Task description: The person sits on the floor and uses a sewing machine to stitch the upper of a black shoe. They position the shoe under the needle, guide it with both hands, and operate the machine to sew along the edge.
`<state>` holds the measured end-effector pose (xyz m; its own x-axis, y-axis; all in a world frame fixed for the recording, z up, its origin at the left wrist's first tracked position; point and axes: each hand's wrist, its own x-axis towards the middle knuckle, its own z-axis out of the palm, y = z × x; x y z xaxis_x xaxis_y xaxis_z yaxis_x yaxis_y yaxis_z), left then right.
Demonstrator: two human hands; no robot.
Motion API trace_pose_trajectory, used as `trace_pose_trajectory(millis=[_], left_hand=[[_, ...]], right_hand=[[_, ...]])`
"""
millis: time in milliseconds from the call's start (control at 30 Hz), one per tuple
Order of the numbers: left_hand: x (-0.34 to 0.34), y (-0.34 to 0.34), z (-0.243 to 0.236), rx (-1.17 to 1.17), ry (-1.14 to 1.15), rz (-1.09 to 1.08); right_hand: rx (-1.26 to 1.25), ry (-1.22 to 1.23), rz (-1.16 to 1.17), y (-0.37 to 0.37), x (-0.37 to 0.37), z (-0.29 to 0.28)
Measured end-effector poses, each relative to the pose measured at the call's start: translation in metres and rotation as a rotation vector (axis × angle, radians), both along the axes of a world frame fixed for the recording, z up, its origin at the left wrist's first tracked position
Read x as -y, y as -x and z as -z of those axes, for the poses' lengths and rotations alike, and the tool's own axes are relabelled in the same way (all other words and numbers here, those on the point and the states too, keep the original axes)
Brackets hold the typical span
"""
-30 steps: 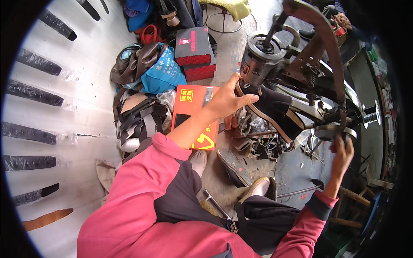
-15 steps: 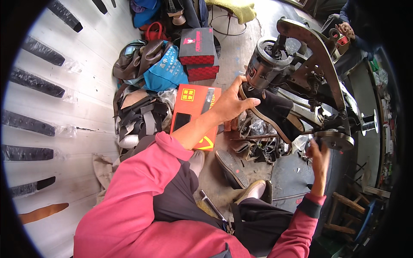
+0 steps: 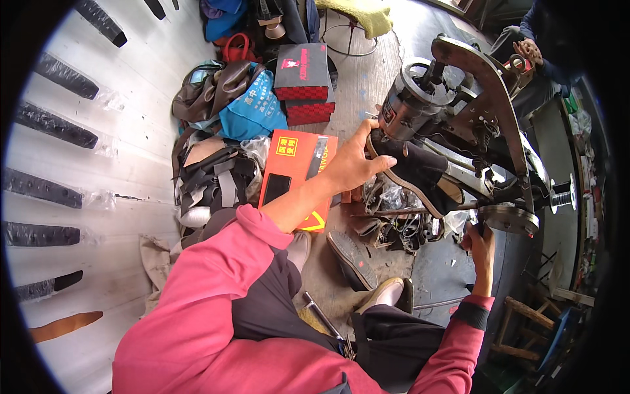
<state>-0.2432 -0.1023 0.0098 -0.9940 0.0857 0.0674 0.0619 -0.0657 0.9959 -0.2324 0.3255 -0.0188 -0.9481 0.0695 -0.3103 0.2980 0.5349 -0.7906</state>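
A hand-cranked shoe-stitching machine (image 3: pixel 482 69) of worn metal stands at the right. The dark shoe (image 3: pixel 420 165) with a pale-edged sole sits on its arm, one end beneath the cylindrical head. My left hand (image 3: pixel 354 161) grips that end, thumb along the sole's edge, fingertips partly hidden behind the shoe. Lower right, my right hand (image 3: pixel 482 246) is closed round the dark crank handle at the rim of the metal handwheel (image 3: pixel 510 219). A second dark shoe (image 3: pixel 353 260) lies on the floor by my feet.
Left of the machine lie an orange box (image 3: pixel 285 161) bearing a phone (image 3: pixel 277 187), stacked dark boxes (image 3: pixel 302 72), a blue bag (image 3: pixel 252 108) and scraps (image 3: pixel 220 171). A thread spool (image 3: pixel 563 197) juts out right. Another person (image 3: pixel 535 52) sits beyond; a wooden stool (image 3: pixel 525 328) stands lower right.
My right hand has shifted slightly left and down with the crank handle. The machine's upper frame has moved a little right and down; my left hand keeps its hold on the shoe.
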Motion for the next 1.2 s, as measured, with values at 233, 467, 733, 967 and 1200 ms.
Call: trace_pose_trajectory(millis=[233, 467, 733, 967, 1200], left_hand=[[-0.002, 0.005, 0.013, -0.055, 0.049, -0.021], [0.018, -0.002, -0.019, 0.012, 0.455, -0.099], [0.027, 0.006, -0.034, -0.234, 0.542, -0.219], [0.031, -0.001, -0.015, -0.179, 0.524, -0.192], [0.013, 0.002, 0.005, -0.008, 0.215, 0.026]], right_hand=[[-0.506, 0.038, 0.243, 0.004, -0.038, -0.077], [-0.182, -0.007, 0.418, 0.010, -0.090, 0.005], [-0.020, 0.075, 0.116, 0.001, -0.002, 0.022], [-0.066, 0.036, 0.111, -0.007, 0.033, -0.016], [-0.534, 0.035, 0.194, 0.004, -0.037, -0.077]])
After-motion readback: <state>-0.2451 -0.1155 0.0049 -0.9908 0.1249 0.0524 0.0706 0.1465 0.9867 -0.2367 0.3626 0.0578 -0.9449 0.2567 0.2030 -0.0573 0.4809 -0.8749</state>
